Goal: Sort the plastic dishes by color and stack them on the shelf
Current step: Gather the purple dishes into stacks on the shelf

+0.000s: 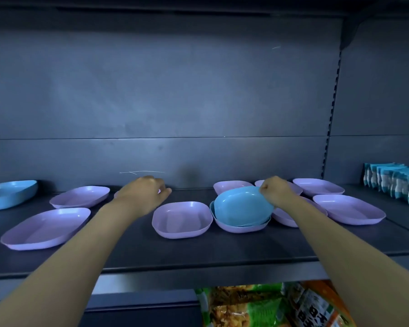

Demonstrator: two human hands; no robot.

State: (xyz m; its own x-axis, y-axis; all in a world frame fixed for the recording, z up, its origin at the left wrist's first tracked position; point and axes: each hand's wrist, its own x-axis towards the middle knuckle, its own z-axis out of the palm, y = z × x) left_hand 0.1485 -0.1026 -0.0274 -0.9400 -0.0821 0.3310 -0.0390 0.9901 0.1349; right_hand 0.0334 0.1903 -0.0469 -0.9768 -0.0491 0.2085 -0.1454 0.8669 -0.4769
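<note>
We are pinching the far rim of a blue dish [241,206] with our right hand [273,191], fingers curling tight on it. It is tilting toward us atop other blue dishes, which are nesting in a purple dish [236,228] at the middle of the shelf [198,246]. Our left hand [142,192] is reaching to the back over a mostly hidden dish [115,195], fingers curling; we cannot tell whether it is gripping. More purple dishes are lying singly along the shelf, one [182,219] just left of the stack. A far blue dish [7,193] is sitting at the left end. Packets [394,182] are standing at the right, and snack bags [269,305] are lying below.
</note>
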